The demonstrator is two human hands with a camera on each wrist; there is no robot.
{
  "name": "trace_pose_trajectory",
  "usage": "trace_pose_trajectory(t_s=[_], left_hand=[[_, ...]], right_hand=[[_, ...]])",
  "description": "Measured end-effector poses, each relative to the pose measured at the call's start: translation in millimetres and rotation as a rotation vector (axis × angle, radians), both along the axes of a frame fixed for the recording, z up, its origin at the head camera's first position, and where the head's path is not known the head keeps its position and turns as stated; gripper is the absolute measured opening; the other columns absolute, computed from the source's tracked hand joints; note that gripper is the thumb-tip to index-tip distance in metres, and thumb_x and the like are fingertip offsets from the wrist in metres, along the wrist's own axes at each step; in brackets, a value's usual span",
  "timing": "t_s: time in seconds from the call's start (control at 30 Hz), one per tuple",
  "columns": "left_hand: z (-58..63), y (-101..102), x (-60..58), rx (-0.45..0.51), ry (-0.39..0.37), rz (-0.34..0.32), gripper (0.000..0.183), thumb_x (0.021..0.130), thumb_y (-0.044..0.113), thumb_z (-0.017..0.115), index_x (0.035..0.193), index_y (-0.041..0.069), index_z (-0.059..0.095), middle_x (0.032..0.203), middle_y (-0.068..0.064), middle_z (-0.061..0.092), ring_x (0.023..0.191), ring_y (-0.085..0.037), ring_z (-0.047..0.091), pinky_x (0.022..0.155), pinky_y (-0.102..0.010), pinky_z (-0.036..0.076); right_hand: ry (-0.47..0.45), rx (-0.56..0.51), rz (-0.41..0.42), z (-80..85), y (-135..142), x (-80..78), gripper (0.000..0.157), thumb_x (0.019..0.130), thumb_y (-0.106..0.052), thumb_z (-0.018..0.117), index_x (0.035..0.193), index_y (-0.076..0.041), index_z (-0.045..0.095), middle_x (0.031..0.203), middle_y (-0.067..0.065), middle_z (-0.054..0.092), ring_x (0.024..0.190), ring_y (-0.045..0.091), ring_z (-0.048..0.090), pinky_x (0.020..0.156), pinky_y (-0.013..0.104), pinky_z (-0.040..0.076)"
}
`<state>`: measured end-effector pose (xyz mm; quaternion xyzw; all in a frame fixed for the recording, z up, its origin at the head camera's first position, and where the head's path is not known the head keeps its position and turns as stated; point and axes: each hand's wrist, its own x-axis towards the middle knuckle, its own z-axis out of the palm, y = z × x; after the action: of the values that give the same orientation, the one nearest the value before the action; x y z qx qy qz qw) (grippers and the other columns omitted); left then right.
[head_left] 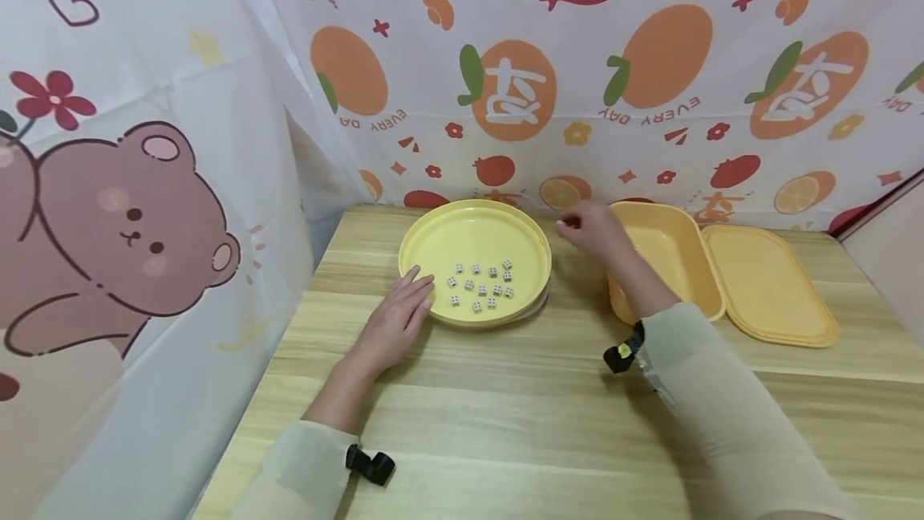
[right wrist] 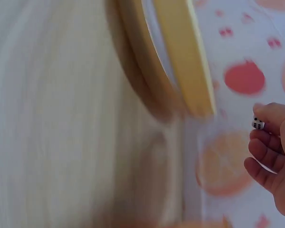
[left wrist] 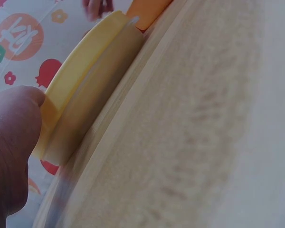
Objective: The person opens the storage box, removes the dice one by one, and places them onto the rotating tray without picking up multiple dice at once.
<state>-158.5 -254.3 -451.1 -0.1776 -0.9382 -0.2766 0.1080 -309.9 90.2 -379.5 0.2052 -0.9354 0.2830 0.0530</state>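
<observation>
A round yellow tray (head_left: 472, 243) carries several white dice (head_left: 482, 290) spread over its front half. My left hand (head_left: 393, 323) rests on the tray's left front rim, its fingers extended over the edge; in the left wrist view the thumb side of this hand (left wrist: 14, 142) touches the rim. Between the tray and an orange-yellow box, my right hand (head_left: 595, 229) is raised above the table. The right wrist view shows it pinching one white die (right wrist: 258, 123) with black dots between thumb and forefinger, the other fingers loosely curled.
The deep orange-yellow box (head_left: 667, 251) stands right of the tray, under my right forearm. Its matching flat lid (head_left: 768, 283) lies beside it on the wooden table (head_left: 491, 416). A fruit-printed cloth (head_left: 433, 143) hangs behind, and a bear-printed one (head_left: 144, 223) at the left.
</observation>
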Motion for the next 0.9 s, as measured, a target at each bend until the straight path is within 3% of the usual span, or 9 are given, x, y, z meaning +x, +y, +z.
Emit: trace_pose_trajectory(t_s=[0.17, 0.37, 0.67, 0.9], left_hand=[[-0.7, 1, 0.8, -0.001, -0.012, 0.003, 0.043, 0.106, 0.026, 0.043, 0.140, 0.002, 0.053, 0.151, -0.005, 0.047, 0.151, -0.022, 0.023, 0.125, -0.046, 0.019], [-2.8, 3, 1.5, 0.004, -0.004, 0.007, 0.042, 0.106, 0.025, 0.044, 0.139, 0.002, 0.054, 0.151, -0.004, 0.048, 0.150, -0.021, 0.024, 0.125, -0.045, 0.019], [-2.8, 4, 4.4, 0.003, 0.006, 0.006, 0.042, 0.106, 0.025, 0.044, 0.139, 0.002, 0.054, 0.150, -0.005, 0.049, 0.150, -0.021, 0.025, 0.125, -0.044, 0.020], [0.1, 1, 3.7, -0.009, 0.010, 0.016, 0.042, 0.106, 0.026, 0.043, 0.140, 0.003, 0.054, 0.151, -0.004, 0.048, 0.150, -0.021, 0.024, 0.125, -0.043, 0.019]], right_hand=[[-0.053, 0.100, 0.154, -11.3, -53, 3.6, 0.023, 0.092, -0.023, 0.069, 0.107, -0.006, 0.075, 0.095, 0.006, 0.070, 0.087, 0.018, 0.062, 0.076, 0.032, 0.057], [-0.098, 0.152, 0.175, -27.7, -91, 1.3, 0.024, 0.090, -0.021, 0.070, 0.108, -0.006, 0.075, 0.097, 0.004, 0.068, 0.088, 0.017, 0.060, 0.083, 0.031, 0.056], [-0.157, 0.216, 0.148, -42.4, -105, -2.9, 0.021, 0.088, -0.021, 0.072, 0.105, -0.010, 0.075, 0.098, 0.003, 0.069, 0.089, 0.017, 0.059, 0.090, 0.033, 0.054], [-0.153, 0.150, 0.137, -34.1, -100, -4.7, 0.029, 0.089, -0.023, 0.072, 0.113, -0.008, 0.074, 0.097, 0.003, 0.068, 0.088, 0.017, 0.059, 0.081, 0.031, 0.054]])
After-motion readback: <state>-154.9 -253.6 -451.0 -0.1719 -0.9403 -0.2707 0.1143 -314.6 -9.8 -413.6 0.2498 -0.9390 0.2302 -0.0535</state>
